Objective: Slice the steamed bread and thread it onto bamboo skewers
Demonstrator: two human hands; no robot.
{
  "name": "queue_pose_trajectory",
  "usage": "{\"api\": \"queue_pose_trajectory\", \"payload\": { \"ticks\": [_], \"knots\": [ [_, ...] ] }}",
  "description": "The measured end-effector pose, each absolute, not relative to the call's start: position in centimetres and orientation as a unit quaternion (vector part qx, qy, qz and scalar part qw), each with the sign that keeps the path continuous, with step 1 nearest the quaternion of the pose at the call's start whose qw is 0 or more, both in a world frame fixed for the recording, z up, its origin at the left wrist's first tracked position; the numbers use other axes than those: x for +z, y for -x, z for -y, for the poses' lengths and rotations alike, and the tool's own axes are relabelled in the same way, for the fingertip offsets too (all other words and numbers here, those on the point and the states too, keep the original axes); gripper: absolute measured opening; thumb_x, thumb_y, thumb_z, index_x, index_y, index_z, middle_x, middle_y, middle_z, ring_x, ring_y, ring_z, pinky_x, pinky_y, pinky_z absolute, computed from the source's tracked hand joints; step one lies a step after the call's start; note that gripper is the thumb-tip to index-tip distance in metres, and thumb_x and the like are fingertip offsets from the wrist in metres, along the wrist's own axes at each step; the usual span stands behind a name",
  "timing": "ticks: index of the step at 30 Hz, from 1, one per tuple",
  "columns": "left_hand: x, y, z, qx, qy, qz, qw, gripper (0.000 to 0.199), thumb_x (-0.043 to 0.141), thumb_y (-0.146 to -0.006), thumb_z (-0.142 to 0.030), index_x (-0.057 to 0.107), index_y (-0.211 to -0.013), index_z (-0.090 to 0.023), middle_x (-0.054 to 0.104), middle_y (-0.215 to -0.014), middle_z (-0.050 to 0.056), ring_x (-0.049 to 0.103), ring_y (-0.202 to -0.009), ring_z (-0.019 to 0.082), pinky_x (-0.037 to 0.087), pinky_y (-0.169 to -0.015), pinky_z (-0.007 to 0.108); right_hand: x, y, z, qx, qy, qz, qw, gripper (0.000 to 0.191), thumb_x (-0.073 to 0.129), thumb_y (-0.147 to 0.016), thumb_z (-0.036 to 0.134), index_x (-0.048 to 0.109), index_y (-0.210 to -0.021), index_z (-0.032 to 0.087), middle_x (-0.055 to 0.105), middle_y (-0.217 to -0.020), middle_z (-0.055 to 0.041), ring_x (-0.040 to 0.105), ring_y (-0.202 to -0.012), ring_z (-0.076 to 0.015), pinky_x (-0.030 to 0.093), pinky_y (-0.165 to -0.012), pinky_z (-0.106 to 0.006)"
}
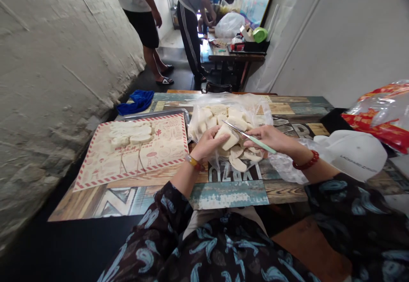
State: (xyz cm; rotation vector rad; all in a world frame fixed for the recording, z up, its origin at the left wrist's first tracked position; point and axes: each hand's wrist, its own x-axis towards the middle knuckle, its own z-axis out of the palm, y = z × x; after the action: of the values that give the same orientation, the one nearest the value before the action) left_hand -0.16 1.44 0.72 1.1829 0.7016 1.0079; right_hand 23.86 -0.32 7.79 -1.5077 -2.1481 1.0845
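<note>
My left hand (207, 144) grips a thick, pale piece of what looks like steamed bun (228, 140), fingers curled round its side. In my right hand (270, 138) is a small knife with a light green handle (260, 143); its blade points left, at the top of the bun piece. Cut pale slices (238, 164) lie just below my hands. Behind them, an opened clear plastic bag (260, 106) holds several more pale pieces (219, 110). To the left, pale slices on thin sticks (140, 138) rest on printed paper (102, 158) over a metal tray (186, 113).
A blue cloth (137, 101) lies at the table's far left corner. On the right are a white cap (354, 154), crumpled clear plastic (287, 165) and a red-and-clear bag (380, 116). Two people stand beyond, near a cluttered second table (220, 51). A rough wall (57, 60) runs along the left.
</note>
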Motion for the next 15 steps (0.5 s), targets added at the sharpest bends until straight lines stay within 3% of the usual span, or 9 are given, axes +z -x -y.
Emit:
{"api": "queue_pose_trajectory", "payload": {
  "ticks": [3, 10, 15],
  "knots": [
    [1.0, 0.1, -1.5, 0.469, -0.467, -0.29, 0.691, 0.061, 0.086, -0.07, -0.049, 0.068, -0.116, -0.013, 0.074, -0.112, 0.01, 0.069, -0.096, 0.02, 0.053, -0.082, 0.027, 7.7, -23.8, 0.0, 0.431, 0.536, 0.712, 0.142, 0.055, 0.076, -0.073, 0.062, 0.079, -0.101, 0.015, 0.067, -0.066, -0.0006, 0.057, -0.054, -0.0147, 0.041, -0.049, -0.024],
    [1.5, 0.1, -1.4, 0.49, -0.428, -0.274, 0.708, 0.064, 0.093, -0.061, -0.044, 0.068, -0.113, -0.016, 0.073, -0.116, 0.01, 0.067, -0.104, 0.022, 0.053, -0.085, 0.027, 6.7, -25.8, 0.8, 0.384, 0.528, 0.729, 0.207, 0.05, 0.075, -0.076, 0.06, 0.078, -0.102, 0.018, 0.071, -0.079, -0.0035, 0.063, -0.07, -0.0201, 0.05, -0.059, -0.028],
    [1.4, 0.1, -1.4, 0.496, -0.426, -0.269, 0.707, 0.064, 0.091, -0.063, -0.037, 0.065, -0.118, -0.017, 0.072, -0.116, 0.008, 0.067, -0.103, 0.019, 0.053, -0.084, 0.024, 6.7, -25.2, -0.7, 0.459, 0.567, 0.651, 0.211, 0.053, 0.074, -0.073, 0.066, 0.071, -0.094, 0.017, 0.059, -0.063, 0.0013, 0.054, -0.055, -0.0135, 0.044, -0.049, -0.025]
  ]
}}
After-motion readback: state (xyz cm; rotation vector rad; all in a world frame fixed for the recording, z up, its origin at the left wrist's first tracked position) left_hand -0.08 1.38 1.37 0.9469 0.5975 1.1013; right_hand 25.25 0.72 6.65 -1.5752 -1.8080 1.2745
